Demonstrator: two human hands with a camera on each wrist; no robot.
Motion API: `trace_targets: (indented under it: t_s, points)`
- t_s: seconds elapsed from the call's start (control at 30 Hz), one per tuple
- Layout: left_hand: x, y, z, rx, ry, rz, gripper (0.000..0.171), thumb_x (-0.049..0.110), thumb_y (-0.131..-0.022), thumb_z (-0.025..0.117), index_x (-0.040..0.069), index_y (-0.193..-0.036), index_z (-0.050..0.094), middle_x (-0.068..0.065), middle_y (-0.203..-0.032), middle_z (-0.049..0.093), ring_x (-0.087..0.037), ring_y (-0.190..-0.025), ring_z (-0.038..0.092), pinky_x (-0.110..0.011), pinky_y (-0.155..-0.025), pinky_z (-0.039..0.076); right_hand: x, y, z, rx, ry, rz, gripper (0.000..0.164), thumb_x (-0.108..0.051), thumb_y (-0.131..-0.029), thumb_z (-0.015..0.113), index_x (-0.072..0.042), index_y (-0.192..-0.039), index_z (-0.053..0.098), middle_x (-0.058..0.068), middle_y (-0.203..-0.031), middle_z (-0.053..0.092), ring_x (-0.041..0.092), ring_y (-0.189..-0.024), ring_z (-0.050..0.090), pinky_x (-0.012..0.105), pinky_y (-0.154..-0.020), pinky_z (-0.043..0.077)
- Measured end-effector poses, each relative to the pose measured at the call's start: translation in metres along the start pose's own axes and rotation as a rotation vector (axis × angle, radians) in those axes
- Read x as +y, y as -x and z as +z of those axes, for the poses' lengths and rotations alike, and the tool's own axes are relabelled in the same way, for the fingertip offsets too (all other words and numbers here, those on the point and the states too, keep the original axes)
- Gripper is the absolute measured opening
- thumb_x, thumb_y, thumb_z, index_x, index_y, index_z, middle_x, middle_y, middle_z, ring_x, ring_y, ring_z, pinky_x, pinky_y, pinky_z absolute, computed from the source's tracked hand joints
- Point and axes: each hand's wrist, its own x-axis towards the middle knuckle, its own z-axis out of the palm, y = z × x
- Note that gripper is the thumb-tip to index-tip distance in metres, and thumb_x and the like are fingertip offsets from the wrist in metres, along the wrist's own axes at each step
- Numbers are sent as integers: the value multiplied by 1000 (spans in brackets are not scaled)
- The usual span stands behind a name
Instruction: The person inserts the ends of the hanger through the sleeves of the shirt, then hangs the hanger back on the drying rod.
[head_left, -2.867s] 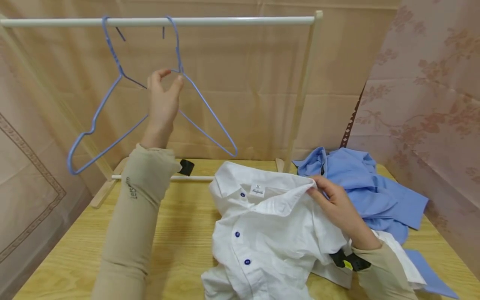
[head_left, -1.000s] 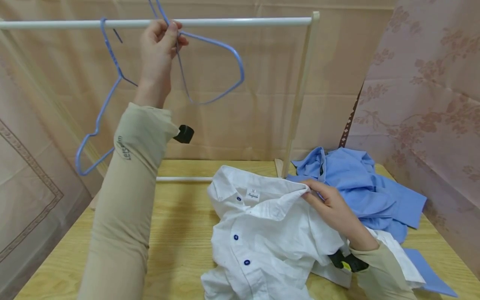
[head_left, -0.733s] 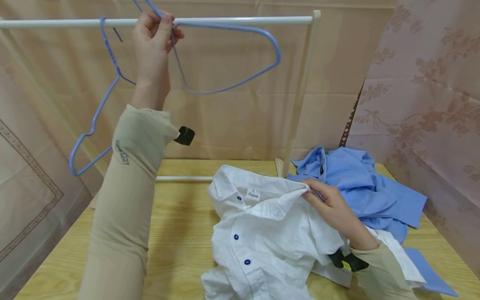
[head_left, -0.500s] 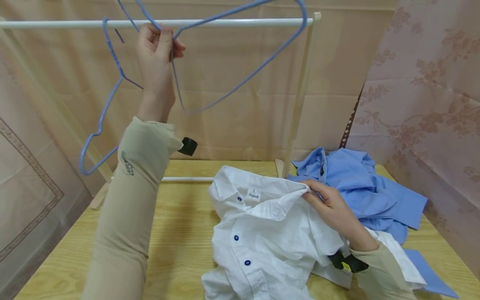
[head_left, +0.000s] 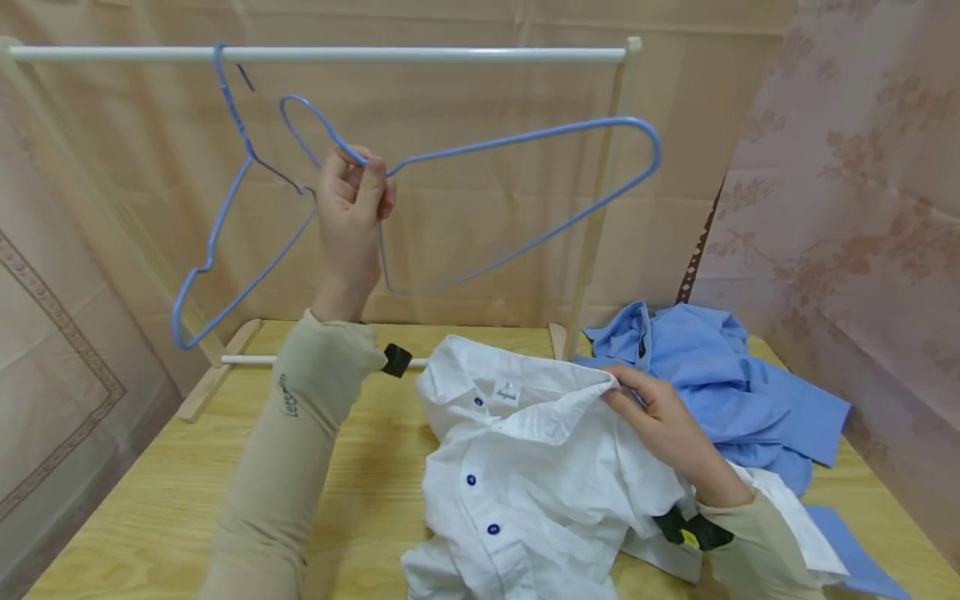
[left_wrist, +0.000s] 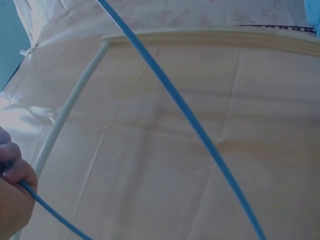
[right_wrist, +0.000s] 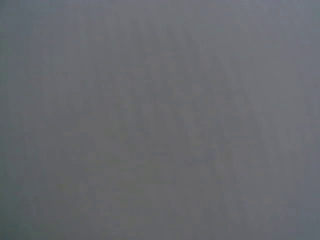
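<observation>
In the head view my left hand [head_left: 352,221] grips a blue clothes hanger [head_left: 525,137] at the neck below its hook. The hanger is off the rail and tilted, its long side reaching to the right. The left wrist view shows that hand [left_wrist: 15,190] at the left edge and the hanger's wire [left_wrist: 185,110] running across. My right hand [head_left: 667,425] pinches the collar of a white shirt [head_left: 555,483] that lies on the table, blue buttons facing up. Only a grey blur fills the right wrist view.
A white rail [head_left: 450,55] on a wooden stand crosses the back, with a second blue hanger [head_left: 225,208] hooked on it at left. Crumpled blue shirts [head_left: 720,375] lie at the right of the wooden table [head_left: 150,508]. Behind hangs a beige curtain [head_left: 480,208].
My left hand took one hanger off the rail, lifted it above, then lowered it in front, turning it so its side points right. The right hand stays at the collar.
</observation>
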Motion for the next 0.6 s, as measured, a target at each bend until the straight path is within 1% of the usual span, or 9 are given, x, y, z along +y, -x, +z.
trace_targets:
  t_s: [0.03, 0.13, 0.23, 0.47, 0.6]
  points:
    - [-2, 3, 0, -4, -3, 9, 10, 7, -93, 48, 12, -84, 49, 2, -61, 45, -10, -53, 37, -19, -49, 25, 0, 0, 0, 1, 2, -3, 23, -1, -92, 48, -5, -111, 60, -3, -103, 62, 1, -96, 54, 14, -80, 43]
    - [-6, 13, 1, -5, 23, 9, 13, 4, -93, 47, 13, -83, 49, 4, -59, 43, -9, -50, 33, -19, -46, 20, 1, 1, 0, 2, 1, 2, 23, -2, -92, 48, -6, -111, 60, -4, -103, 62, 1, -95, 54, 14, -79, 43]
    - [-9, 24, 2, 6, 48, -11, 17, 1, -93, 45, 14, -82, 49, 5, -57, 41, -8, -48, 30, -19, -45, 20, 1, 2, 0, 0, 1, 8, 23, -2, -92, 48, -5, -112, 59, -4, -104, 62, 0, -96, 54, 14, -80, 43]
    - [-15, 45, 1, 39, 77, -53, 16, 1, -93, 45, 12, -82, 50, 4, -58, 43, -7, -49, 35, -20, -46, 22, 1, 2, 0, 12, 12, 2, 23, 0, -91, 48, -6, -110, 60, -2, -103, 62, 1, -95, 54, 14, -80, 42]
    - [-17, 59, -4, 62, 55, -99, 14, 5, -93, 45, 13, -82, 49, 3, -58, 44, -7, -51, 36, -18, -48, 25, 1, 3, -1, 5, 12, 4, 23, -1, -92, 48, -7, -110, 60, -2, -103, 62, 1, -94, 54, 14, -79, 43]
